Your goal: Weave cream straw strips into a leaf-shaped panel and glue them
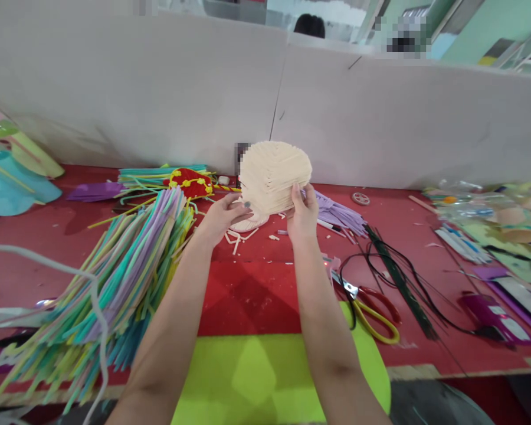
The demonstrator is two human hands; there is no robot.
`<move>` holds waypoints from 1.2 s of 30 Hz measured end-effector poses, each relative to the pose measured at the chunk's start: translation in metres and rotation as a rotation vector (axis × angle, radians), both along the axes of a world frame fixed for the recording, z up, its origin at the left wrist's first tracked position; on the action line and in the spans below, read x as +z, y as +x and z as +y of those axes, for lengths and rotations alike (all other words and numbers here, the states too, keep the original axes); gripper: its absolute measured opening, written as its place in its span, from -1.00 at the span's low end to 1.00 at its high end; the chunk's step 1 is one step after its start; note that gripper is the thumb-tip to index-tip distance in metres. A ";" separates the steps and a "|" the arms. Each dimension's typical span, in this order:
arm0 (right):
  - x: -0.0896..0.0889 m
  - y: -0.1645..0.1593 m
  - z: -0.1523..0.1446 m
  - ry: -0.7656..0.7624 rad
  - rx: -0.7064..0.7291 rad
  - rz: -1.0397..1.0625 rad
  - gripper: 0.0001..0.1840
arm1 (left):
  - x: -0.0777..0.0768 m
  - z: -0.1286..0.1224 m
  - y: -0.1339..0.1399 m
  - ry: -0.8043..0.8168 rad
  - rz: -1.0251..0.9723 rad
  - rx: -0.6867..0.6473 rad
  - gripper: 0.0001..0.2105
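A cream, leaf-shaped piece [274,174] made of fuzzy pipe-cleaner strips is held up off the table, its ridged face towards me. My right hand [304,209] grips its lower right edge, thumb in front and fingers behind. At the lower left edge is my left hand [225,218], its fingers stretched out and apart; whether the fingertips touch the piece is unclear. A small dark spot shows at those fingertips, too small to name. Below the piece, a second cream piece [250,222] lies on the red table [252,283] among short cream offcuts [235,239].
Colourful pipe cleaners [137,260] are heaped at left, near a red-and-yellow decorated piece [190,183]. Right of my arms lie purple pipe cleaners [340,213], scissors [371,304], dark green stems [398,283] and a purple corded device [495,319]. A white partition [159,88] stands behind.
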State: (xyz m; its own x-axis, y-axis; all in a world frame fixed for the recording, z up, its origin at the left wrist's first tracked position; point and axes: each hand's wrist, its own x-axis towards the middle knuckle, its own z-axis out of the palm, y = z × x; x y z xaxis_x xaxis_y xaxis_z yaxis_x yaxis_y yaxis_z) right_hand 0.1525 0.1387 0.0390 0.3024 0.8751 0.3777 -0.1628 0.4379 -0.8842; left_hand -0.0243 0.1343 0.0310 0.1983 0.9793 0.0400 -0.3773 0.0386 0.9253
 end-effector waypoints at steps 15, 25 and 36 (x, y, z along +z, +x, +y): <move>-0.001 0.000 0.002 0.032 0.066 0.259 -0.56 | -0.010 0.003 0.017 0.076 0.166 0.003 -0.52; -0.002 -0.003 0.004 0.032 0.030 0.239 -0.57 | -0.010 0.003 0.017 0.137 0.164 0.036 -0.50; 0.001 -0.003 0.001 0.011 0.005 0.309 -0.63 | 0.005 0.002 0.000 0.060 0.258 0.287 -0.55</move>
